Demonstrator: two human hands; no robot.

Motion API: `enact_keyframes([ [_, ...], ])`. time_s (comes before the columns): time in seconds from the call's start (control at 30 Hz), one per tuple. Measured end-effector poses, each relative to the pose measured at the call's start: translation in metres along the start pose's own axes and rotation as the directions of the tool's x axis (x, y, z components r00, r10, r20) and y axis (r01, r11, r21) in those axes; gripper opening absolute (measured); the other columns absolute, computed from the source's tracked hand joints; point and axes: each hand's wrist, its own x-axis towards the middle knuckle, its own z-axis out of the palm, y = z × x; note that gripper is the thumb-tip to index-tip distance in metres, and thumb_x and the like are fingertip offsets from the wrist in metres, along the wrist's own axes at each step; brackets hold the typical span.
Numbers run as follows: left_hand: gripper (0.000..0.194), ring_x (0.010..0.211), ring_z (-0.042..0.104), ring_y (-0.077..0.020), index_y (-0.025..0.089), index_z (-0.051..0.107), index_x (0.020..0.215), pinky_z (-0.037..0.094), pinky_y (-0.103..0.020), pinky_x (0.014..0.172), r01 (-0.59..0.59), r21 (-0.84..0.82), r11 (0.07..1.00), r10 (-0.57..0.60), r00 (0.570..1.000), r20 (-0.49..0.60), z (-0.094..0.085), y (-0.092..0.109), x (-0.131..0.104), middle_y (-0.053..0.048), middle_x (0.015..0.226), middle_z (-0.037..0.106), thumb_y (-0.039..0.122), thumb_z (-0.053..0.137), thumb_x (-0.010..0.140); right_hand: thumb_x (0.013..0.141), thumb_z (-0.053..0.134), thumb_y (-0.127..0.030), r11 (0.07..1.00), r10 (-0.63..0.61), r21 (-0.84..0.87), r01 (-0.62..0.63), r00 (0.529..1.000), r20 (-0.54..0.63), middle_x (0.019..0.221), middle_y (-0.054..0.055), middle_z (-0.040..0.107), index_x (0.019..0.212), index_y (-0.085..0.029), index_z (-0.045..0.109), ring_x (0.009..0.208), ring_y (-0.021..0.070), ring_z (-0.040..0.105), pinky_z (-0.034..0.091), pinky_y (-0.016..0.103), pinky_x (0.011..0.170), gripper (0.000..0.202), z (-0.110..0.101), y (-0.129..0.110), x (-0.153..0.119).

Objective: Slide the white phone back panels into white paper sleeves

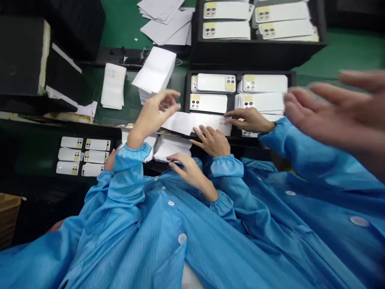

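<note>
My left hand [157, 112] is raised over the bench edge, thumb and fingers curved apart with nothing visible between them. Just behind it stands a stack of white paper sheets [156, 70]. A white sheet [179, 123] lies under and right of its fingertips. My right hand [190, 172] hovers lower, in front of my blue smock, fingers loosely bent and apart. Near it are white folded sheets [172, 147] below the bench edge. At the right, a co-worker's two hands [214, 141] rest on a white sheet [210, 120] over a black tray of phone back panels [209, 103].
Another black box [258, 52] of white panels stands behind the tray. A panel stack [113, 85] and loose papers [168, 26] lie on the green bench. More panels [94, 156] sit lower left beside another person's hand [110, 159]. A large blurred hand [339, 108] reaches in from the right.
</note>
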Motion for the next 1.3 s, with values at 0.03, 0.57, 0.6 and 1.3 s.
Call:
enact_keyframes([
  [0.03, 0.038, 0.126, 0.082, -0.0264, 0.031, 0.077, 0.141, 0.066, -0.042, 0.113, 0.034, 0.056, 0.998, -0.041, 0.989, 0.142, 0.007, -0.005, -0.006, -0.006, 0.136, 0.082, 0.037, 0.082, 0.104, 0.108, 0.068, -0.04, 1.0, 0.013, -0.004, -0.013, 1.0, 0.008, 0.129, 0.006, 0.088, 0.12, -0.031, 0.08, 0.116, 0.0229, 0.069, 0.054, 0.05, 0.123, 0.02, 0.001, 0.001, 0.0],
  [0.57, 0.12, 0.18, 0.04, -0.0425, 0.019, 0.051, 0.181, 0.036, -0.054, 0.149, 0.184, 0.433, 0.882, -0.377, 0.827, 0.417, 0.025, -0.048, -0.018, -0.022, 0.194, 0.039, 0.003, 0.091, 0.069, 0.099, 0.077, -0.017, 0.989, -0.112, 0.135, 0.062, 0.908, 0.403, 0.107, 0.0, 0.087, 0.087, -0.035, 0.081, 0.138, 0.0268, 0.075, 0.038, 0.067, 0.147, 0.023, 0.018, -0.06, 0.052],
  [0.6, 0.117, 0.181, 0.038, -0.0417, 0.019, 0.051, 0.181, 0.035, -0.054, 0.15, 0.2, 0.459, 0.866, -0.403, 0.821, 0.405, 0.03, -0.048, -0.022, -0.023, 0.195, 0.036, 0.002, 0.09, 0.072, 0.098, 0.077, -0.015, 0.989, -0.116, 0.128, 0.068, 0.903, 0.413, 0.105, 0.001, 0.087, 0.085, -0.036, 0.081, 0.134, 0.0279, 0.076, 0.038, 0.069, 0.146, 0.025, 0.018, -0.063, 0.053],
  [1.3, 0.032, 0.133, 0.081, -0.0277, 0.028, 0.076, 0.108, 0.067, -0.044, 0.114, 0.153, -0.302, 0.941, -0.261, 0.897, -0.358, 0.04, -0.037, -0.015, -0.008, 0.129, 0.086, 0.054, 0.092, 0.099, 0.117, 0.061, -0.047, 0.973, 0.107, 0.228, -0.046, 0.959, -0.263, 0.15, 0.014, 0.077, 0.147, -0.029, 0.074, 0.119, 0.0293, 0.081, 0.073, 0.047, 0.1, 0.038, -0.005, -0.182, 0.042],
])
